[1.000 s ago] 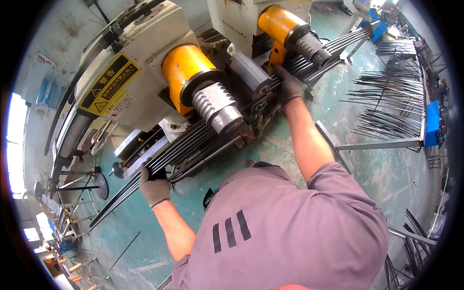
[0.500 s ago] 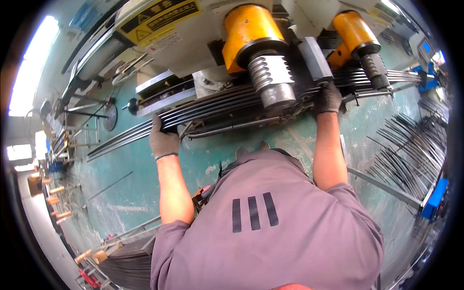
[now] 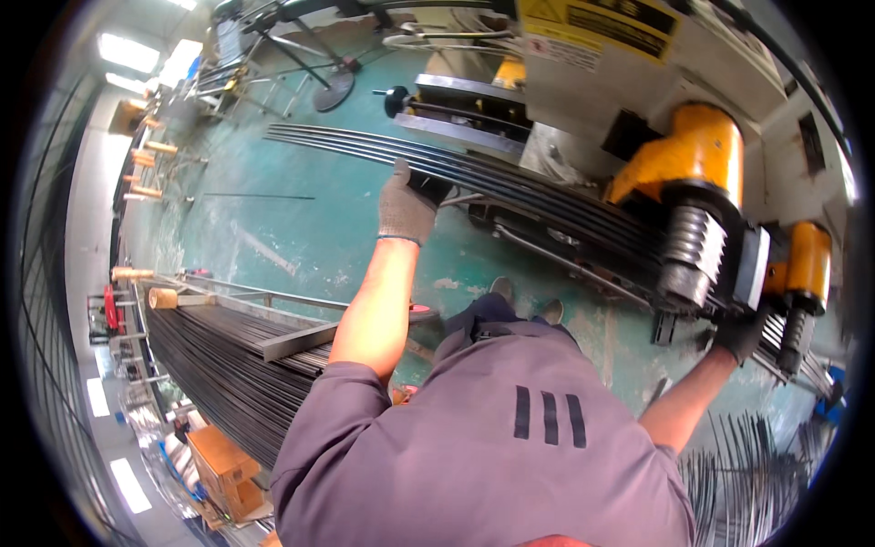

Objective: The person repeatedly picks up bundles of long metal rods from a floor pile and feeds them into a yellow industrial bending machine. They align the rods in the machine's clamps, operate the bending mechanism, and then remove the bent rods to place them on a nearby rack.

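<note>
A bundle of long, thin dark metal rods [image 3: 365, 148] runs slantwise from the upper left to the machine at the right. My left hand [image 3: 407, 208], in a grey-brown glove, is closed around the bundle with the thumb upright on the near side. Its other fingers are mostly hidden beneath the rods. My right hand [image 3: 740, 334], in a darker glove, grips the rods farther right, just below a grey metal block [image 3: 753, 266]. Those fingers are partly hidden in shadow. Between the hands, an orange cylinder [image 3: 697, 150] with a ribbed metal end [image 3: 691, 257] overhangs the bundle.
A second orange cylinder [image 3: 809, 264] sits at the far right. Many rods [image 3: 223, 365] lie on a rack at lower left, and loose rods [image 3: 747, 465] pile at lower right. A round-based stand [image 3: 334, 91] and a single rod [image 3: 260, 195] are on the green floor.
The view has swung left, so the machine sits farther right and the rod rack shows more. Both hands stay on the bundle.
</note>
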A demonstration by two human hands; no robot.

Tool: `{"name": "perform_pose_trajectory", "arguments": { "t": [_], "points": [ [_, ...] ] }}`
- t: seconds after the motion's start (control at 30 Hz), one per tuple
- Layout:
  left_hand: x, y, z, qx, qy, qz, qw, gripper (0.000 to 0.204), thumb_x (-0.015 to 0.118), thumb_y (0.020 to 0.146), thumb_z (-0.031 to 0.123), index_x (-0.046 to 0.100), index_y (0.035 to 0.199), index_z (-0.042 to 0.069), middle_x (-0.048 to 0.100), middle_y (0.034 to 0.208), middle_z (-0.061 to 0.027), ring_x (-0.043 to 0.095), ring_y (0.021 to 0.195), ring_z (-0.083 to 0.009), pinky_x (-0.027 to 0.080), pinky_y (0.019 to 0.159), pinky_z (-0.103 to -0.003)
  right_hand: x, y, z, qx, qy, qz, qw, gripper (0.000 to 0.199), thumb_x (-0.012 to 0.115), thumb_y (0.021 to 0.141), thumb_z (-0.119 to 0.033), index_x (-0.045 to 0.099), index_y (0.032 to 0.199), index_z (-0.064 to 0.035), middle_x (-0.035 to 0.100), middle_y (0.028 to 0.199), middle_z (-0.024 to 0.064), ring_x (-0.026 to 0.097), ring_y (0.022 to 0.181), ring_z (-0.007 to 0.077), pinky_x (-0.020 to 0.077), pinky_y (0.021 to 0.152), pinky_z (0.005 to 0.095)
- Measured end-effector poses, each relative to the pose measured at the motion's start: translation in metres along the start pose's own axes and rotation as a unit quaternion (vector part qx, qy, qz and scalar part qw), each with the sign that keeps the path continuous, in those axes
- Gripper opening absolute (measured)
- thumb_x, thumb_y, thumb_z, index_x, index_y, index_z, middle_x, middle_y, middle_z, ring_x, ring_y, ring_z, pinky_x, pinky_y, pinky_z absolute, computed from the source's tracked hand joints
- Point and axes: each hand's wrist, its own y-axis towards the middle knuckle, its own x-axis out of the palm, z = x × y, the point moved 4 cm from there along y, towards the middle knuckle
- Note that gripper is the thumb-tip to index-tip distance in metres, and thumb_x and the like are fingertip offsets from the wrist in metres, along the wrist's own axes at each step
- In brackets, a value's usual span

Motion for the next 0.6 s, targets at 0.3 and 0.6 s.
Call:
{"name": "perform_pose_trajectory", "arguments": {
  "t": [0.3,0.6],
  "points": [
    [-0.087,0.097,0.155,0.129,-0.068,0.082,0.986,0.038,0.044,0.102,0.037,0.059,0.114,0.005,0.066,0.112,-0.0120,0.062,0.106,-0.0323,0.047,0.099,-0.052,-0.007,-0.098,0.064,-0.008,0.134,0.197,0.971,0.043,0.042,0.100,-0.044,0.061,0.110,-0.0059,0.063,0.108,0.0085,0.058,0.104,0.0238,0.0406,0.094,0.0428],
    [-0.175,0.176,0.310,0.170,0.053,0.105,0.978,0.048,0.042,0.100,0.047,0.056,0.116,0.003,0.065,0.108,-0.0126,0.065,0.097,-0.0292,0.054,0.087,-0.048,-0.088,-0.190,0.238,0.197,0.035,0.317,0.927,0.043,0.038,0.101,-0.040,0.051,0.129,-0.0093,0.049,0.133,0.0051,0.045,0.124,0.0231,0.0257,0.105,0.0528]
  ]
}}
